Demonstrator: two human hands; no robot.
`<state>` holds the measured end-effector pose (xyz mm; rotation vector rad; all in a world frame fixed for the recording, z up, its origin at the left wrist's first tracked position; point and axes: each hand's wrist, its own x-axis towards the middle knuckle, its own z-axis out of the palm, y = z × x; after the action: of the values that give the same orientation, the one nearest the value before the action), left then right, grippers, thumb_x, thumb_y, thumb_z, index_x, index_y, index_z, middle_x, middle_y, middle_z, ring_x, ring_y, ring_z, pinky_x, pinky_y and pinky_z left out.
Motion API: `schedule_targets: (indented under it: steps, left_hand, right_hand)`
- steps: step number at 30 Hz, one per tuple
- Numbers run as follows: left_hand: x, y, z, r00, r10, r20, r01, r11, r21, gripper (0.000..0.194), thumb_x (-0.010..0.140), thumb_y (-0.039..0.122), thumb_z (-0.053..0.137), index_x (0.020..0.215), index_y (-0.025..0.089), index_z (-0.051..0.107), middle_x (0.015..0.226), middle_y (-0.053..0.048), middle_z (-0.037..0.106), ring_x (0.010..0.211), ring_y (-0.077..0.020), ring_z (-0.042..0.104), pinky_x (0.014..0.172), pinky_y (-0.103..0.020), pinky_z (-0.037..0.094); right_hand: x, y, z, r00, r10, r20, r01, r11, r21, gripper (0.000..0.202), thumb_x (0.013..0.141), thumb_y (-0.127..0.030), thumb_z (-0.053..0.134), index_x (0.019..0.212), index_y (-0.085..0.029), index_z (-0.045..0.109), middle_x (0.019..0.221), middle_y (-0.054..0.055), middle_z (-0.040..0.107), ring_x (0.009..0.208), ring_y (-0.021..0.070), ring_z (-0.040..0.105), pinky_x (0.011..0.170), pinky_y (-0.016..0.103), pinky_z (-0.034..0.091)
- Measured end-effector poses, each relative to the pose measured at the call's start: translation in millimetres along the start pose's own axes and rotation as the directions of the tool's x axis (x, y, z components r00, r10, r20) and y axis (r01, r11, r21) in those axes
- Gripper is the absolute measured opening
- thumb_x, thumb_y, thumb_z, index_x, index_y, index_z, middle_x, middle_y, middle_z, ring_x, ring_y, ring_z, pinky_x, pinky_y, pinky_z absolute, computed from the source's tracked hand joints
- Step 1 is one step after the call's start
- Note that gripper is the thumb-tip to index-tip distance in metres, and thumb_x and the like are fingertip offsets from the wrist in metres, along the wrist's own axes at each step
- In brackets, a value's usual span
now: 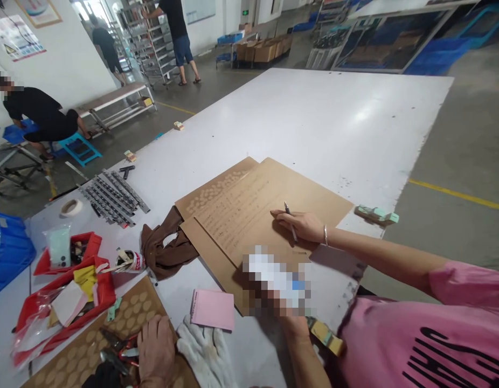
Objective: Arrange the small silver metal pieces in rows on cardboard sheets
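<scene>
At the bottom left, my right hand [156, 347] is palm down with its fingers curled over the red-handled pliers [130, 342], on a cardboard sheet with oval marks [142, 302]. Beside it, a dark shape [102, 375] at the lower edge looks like my left hand in a black glove; its fingers are hidden. More metal plier jaws [112, 360] lie between the two. White gloves [205, 350] and a pink notepad [213, 309] lie to the right. Red trays [108, 288] with bags and papers stand to the left.
At right, a person in a pink shirt [395, 334] holds a pen [290, 223] over handwritten cardboard [274, 199] and a blurred object [276, 277]. A brown cloth [168, 245], cup [135, 261], metal strips [112, 196], tape roll [71, 208] and blue bin [9, 250] are left. Other people are behind.
</scene>
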<state>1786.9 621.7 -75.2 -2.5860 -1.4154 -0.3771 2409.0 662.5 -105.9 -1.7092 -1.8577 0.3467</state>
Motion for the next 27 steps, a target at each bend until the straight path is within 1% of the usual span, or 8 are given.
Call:
schedule_targets:
  steps: [3,6,11,13,16,21,23,27]
  left_hand:
    - [0,10,1.9,0.994,-0.111,-0.017,0.112,0.993,0.044,0.029,0.096,0.024,0.051,0.11,0.019,0.076,0.107,-0.02,0.072,0.1,-0.0326,0.066,0.083,-0.057,0.051]
    - [0,18,4.8,0.987,-0.155,-0.045,0.16,0.978,0.135,0.034,0.098,0.018,0.042,0.108,0.019,0.075,0.11,-0.017,0.071,0.104,-0.0295,0.064,0.09,-0.054,0.049]
    - [-1,16,9.5,0.988,-0.145,-0.044,0.151,0.969,0.193,0.053,0.106,0.025,0.023,0.104,0.021,0.075,0.106,-0.008,0.071,0.099,-0.0219,0.065,0.086,-0.045,0.051]
    - [-1,16,10.7,0.987,-0.153,-0.05,0.16,0.968,0.193,0.051,0.105,0.021,0.025,0.105,0.02,0.076,0.107,-0.01,0.071,0.1,-0.0233,0.065,0.087,-0.047,0.05]
    - [0,20,11.8,0.977,-0.208,-0.034,0.211,0.96,0.183,0.041,0.099,0.015,0.037,0.106,0.019,0.076,0.112,-0.016,0.07,0.104,-0.028,0.064,0.092,-0.05,0.048]
    - [1,20,10.9,0.947,-0.292,0.138,0.256,0.939,0.23,0.03,0.091,0.013,0.056,0.111,0.023,0.076,0.119,-0.016,0.069,0.111,-0.0319,0.063,0.1,-0.051,0.045]
    - [1,17,8.4,0.956,-0.249,0.153,0.214,0.953,0.213,0.03,0.092,0.014,0.057,0.114,0.025,0.075,0.12,-0.016,0.07,0.112,-0.0318,0.062,0.099,-0.05,0.045]
    - [1,14,0.5,0.994,-0.092,0.065,0.072,0.962,0.263,0.031,0.097,0.011,0.049,0.114,0.021,0.074,0.114,-0.014,0.071,0.103,-0.0294,0.063,0.09,-0.045,0.048]
  right_hand:
    - [-1,-1,-2,0.998,-0.061,0.001,0.061,0.996,-0.066,0.03,0.101,-0.044,0.044,0.115,-0.031,0.067,0.143,0.006,0.067,0.107,0.0284,0.074,0.083,0.041,0.058]
    - [-2,-4,-6,0.994,-0.113,-0.003,0.111,0.981,-0.161,0.035,0.104,-0.04,0.039,0.119,-0.026,0.067,0.144,0.008,0.067,0.107,0.0276,0.075,0.076,0.039,0.061]
    - [-4,-8,-7,0.989,-0.144,-0.015,0.138,0.97,-0.203,0.033,0.104,-0.035,0.041,0.119,-0.027,0.07,0.142,0.006,0.068,0.105,0.0274,0.076,0.075,0.037,0.063]
    - [-4,-8,-7,0.99,-0.137,-0.011,0.132,0.969,-0.208,0.033,0.104,-0.035,0.041,0.121,-0.029,0.069,0.143,0.006,0.068,0.106,0.0276,0.076,0.075,0.037,0.063]
    - [-4,-8,-7,0.99,-0.138,0.0,0.134,0.967,-0.215,0.034,0.105,-0.037,0.039,0.123,-0.029,0.067,0.144,0.006,0.067,0.108,0.0281,0.075,0.078,0.038,0.062]
    - [-5,-3,-5,0.99,-0.142,-0.001,0.139,0.969,-0.205,0.036,0.106,-0.039,0.037,0.125,-0.026,0.065,0.146,0.007,0.065,0.109,0.029,0.075,0.08,0.039,0.062]
    - [-4,0,-3,0.99,-0.141,-0.015,0.137,0.975,-0.174,0.035,0.106,-0.04,0.039,0.124,-0.026,0.065,0.144,0.008,0.066,0.109,0.0279,0.075,0.081,0.037,0.062]
    - [1,3,-4,0.986,-0.161,-0.041,0.158,0.986,-0.06,0.033,0.103,-0.042,0.043,0.117,-0.026,0.068,0.136,0.012,0.071,0.107,0.0287,0.076,0.084,0.04,0.063]
